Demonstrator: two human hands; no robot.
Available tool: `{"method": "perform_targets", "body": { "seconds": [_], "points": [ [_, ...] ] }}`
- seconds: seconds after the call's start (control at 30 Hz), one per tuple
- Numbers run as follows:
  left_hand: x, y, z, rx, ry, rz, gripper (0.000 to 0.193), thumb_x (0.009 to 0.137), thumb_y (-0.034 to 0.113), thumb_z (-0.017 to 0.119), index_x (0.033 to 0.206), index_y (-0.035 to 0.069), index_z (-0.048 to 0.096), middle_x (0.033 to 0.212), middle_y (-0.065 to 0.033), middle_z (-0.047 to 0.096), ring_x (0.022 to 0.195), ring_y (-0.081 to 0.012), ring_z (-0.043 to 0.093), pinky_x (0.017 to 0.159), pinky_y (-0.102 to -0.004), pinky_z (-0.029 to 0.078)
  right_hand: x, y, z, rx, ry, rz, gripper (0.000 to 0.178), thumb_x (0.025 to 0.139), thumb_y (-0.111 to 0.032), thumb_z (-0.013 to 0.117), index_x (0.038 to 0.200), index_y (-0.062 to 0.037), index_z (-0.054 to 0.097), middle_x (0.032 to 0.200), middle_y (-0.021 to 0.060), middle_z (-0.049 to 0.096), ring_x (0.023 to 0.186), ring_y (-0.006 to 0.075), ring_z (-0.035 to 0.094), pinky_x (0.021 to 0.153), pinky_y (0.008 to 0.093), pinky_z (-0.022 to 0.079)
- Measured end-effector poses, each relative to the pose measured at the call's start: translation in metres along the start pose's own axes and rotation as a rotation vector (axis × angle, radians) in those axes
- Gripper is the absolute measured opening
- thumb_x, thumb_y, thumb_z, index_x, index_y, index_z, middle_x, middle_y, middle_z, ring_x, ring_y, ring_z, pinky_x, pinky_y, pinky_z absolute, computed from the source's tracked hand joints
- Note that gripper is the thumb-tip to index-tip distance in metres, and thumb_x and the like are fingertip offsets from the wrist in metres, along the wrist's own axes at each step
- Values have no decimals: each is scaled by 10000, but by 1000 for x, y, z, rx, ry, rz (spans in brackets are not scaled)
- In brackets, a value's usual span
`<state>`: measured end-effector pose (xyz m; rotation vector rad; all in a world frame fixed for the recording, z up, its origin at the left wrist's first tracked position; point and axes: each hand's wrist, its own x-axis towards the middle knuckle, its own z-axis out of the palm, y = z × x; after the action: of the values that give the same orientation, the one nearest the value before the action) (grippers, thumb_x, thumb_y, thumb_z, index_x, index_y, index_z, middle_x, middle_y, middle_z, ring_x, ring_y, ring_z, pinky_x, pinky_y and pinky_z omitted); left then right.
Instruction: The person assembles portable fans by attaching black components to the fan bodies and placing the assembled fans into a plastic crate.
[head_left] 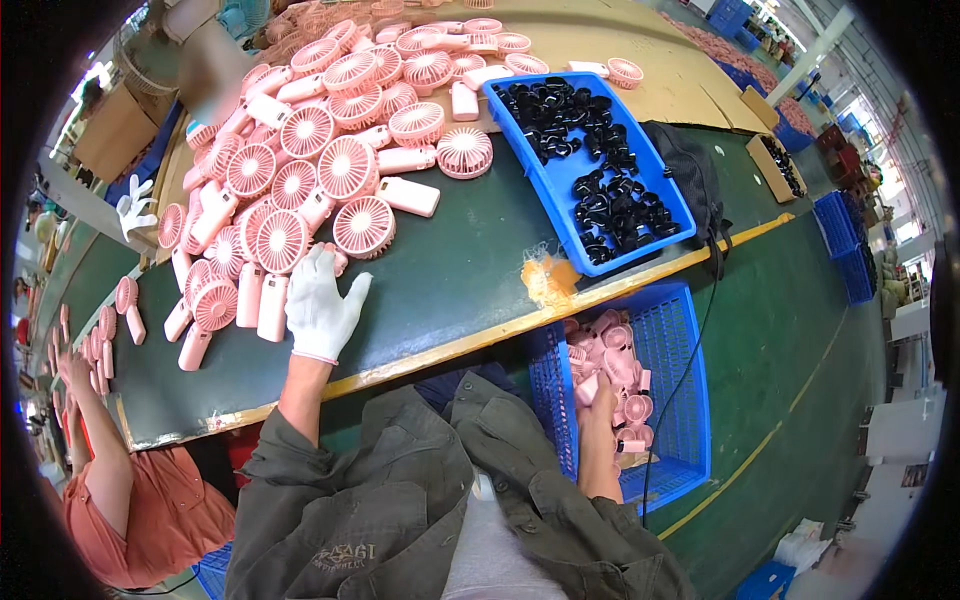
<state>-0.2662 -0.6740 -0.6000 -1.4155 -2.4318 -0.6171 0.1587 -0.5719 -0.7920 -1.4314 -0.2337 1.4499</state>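
A big heap of pink handheld fans [348, 168] with round grilles and stubby handles covers the left part of the green-topped table. My left hand [325, 303], in a white glove, rests at the heap's near edge. Its thumb stands apart, and the fingertips touch a small pink fan partly hidden beneath them. Down at the right, my bare right hand [600, 408] reaches into a blue plastic crate [690, 385] below the table edge. Its fingers are closed around a light pink fan piece [587, 388], among several other pink fan parts [620, 365]; the fingertips are partly hidden.
A blue tray [560, 215] of small black plastic parts [620, 210] lies on the table, beside a black bag [685, 165]. A black cable [690, 360] hangs across the crate. At the left, a co-worker in an orange top [160, 510] handles more fans [103, 335].
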Motion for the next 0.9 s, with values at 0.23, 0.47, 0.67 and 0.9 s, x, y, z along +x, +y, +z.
{"method": "perform_targets", "body": {
  "seconds": [0.23,0.47,0.67,0.9],
  "points": [
    [33,0,4,109,-165,-105,424,788,406,676,911,2,646,905,-188,683,876,-325,663,786,-425,505,-9,-29,31,-165,-227,-220,90,905,-153,614,847,-88,592,705,49,628,648,150,627,518,262,490],
    [27,14,-6,-347,-390,80,447,600,458,794,849,105,677,863,-145,654,808,-328,644,724,-457,510,-65,-160,214,-660,-657,-1131,117,918,-72,596,874,31,632,811,42,598,729,131,556,666,275,464],
    [7,48,-10,-140,-296,479,450,637,525,748,771,101,680,827,-92,619,812,-272,618,661,-390,520,43,-176,345,-1306,-803,-1812,138,798,-59,647,902,32,634,895,185,628,874,363,600,776,430,488],
    [-20,46,-6,-179,-189,313,472,707,564,679,748,99,610,778,-61,575,782,-231,590,637,-357,481,41,-162,384,-1710,-585,-1730,121,772,-84,662,834,20,654,840,208,655,801,414,609,737,479,500]
  ]
}}
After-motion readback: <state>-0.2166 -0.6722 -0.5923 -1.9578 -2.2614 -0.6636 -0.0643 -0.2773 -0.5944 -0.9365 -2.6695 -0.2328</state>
